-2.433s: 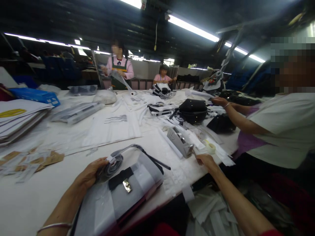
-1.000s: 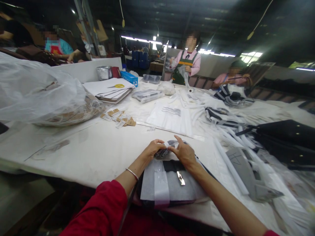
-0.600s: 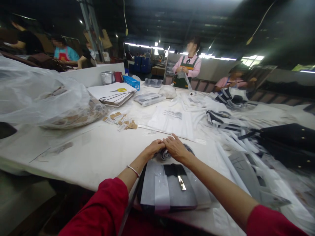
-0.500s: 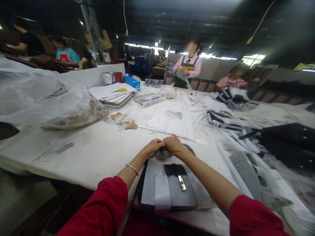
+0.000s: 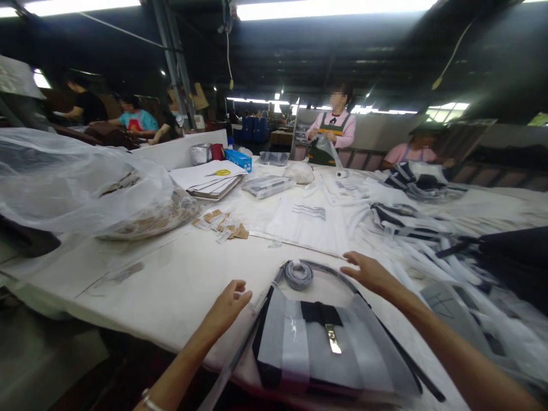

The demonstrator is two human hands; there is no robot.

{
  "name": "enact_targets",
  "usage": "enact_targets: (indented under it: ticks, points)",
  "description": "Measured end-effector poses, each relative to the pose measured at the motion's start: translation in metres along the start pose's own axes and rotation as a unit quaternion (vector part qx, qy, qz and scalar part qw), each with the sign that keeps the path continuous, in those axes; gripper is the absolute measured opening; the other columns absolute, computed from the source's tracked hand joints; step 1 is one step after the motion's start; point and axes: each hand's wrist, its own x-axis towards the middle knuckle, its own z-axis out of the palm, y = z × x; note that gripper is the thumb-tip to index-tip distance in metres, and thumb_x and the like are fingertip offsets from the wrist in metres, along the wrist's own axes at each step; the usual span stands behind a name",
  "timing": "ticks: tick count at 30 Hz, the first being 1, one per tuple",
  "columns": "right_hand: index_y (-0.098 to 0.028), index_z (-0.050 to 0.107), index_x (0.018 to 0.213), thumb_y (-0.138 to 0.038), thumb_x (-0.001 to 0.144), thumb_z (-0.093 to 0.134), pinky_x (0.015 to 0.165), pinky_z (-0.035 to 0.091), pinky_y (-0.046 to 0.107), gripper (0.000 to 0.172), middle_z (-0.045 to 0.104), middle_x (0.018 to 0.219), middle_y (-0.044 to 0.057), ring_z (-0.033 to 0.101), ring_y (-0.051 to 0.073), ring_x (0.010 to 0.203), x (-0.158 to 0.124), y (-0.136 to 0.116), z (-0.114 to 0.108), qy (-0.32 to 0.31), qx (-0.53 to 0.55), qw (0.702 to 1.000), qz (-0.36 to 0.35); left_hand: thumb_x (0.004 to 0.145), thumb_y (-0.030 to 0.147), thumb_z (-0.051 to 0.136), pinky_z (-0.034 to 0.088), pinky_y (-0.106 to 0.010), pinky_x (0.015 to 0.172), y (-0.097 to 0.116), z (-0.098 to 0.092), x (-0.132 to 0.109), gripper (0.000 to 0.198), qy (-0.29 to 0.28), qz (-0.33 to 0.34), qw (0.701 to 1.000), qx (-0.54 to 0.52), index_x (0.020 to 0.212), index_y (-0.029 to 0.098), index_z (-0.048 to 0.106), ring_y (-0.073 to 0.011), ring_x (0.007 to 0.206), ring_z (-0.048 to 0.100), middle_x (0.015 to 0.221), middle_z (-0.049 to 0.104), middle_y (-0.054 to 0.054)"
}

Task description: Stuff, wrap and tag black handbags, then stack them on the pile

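Note:
A black handbag lies on the table in front of me, its front covered with pale protective sheets. A gold clasp shows on its flap. Behind the bag's top edge sits a coiled strap, rolled up and wrapped in greyish film, beside the curved handle. My left hand hovers left of the bag, fingers loosely bent and apart, holding nothing. To the right of the coil, my right hand is above the table near the handle, its fingers spread and nothing in them.
Brown and white tags lie loose beyond my left hand. Yellow scissors rest on a stack of boards. A large plastic bag bulges at left; wrapped black pieces crowd the right. A co-worker stands across the table.
My hands have let go of the coiled strap and moved apart, left hand to the left and right hand to the right. The coil now rests behind the bag. My view has tilted up.

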Motion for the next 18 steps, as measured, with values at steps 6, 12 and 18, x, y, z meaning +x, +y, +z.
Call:
enact_targets:
  ticks: [6, 12, 18]
  points:
    - [-0.018, 0.069, 0.098, -0.066, 0.064, 0.064, 0.070, 0.056, 0.042, 0.059, 0.067, 0.114, 0.023, 0.066, 0.037, 0.099, -0.144, 0.082, 0.019, -0.093, 0.303, 0.899, 0.301, 0.078, 0.074, 0.050, 0.052, -0.034, 0.070, -0.019, 0.005, -0.044, 0.067, -0.204, -0.070, 0.975, -0.054, 0.112, 0.017, 0.058, -0.0225, 0.081, 0.064, 0.094, 0.068, -0.008]
    - [-0.021, 0.065, 0.117, -0.076, 0.068, 0.051, 0.083, 0.058, 0.039, 0.075, 0.060, 0.134, 0.014, 0.061, 0.033, 0.117, -0.169, 0.033, 0.044, -0.081, 0.453, 0.826, 0.326, 0.072, 0.060, 0.070, 0.045, -0.035, 0.100, 0.001, 0.029, -0.043, 0.063, -0.210, -0.050, 0.960, -0.176, 0.118, 0.018, 0.063, -0.0293, 0.118, 0.057, 0.125, 0.065, -0.010]
    - [-0.023, 0.070, 0.101, -0.072, 0.062, 0.064, 0.103, 0.048, 0.045, 0.063, 0.071, 0.117, 0.010, 0.061, 0.034, 0.116, -0.131, 0.010, 0.027, -0.113, 0.425, 0.848, 0.295, 0.058, 0.045, 0.085, 0.049, -0.039, 0.094, 0.000, 0.038, -0.037, 0.079, -0.209, -0.068, 0.931, -0.292, 0.127, 0.016, 0.058, -0.0334, 0.113, 0.061, 0.118, 0.068, -0.013]
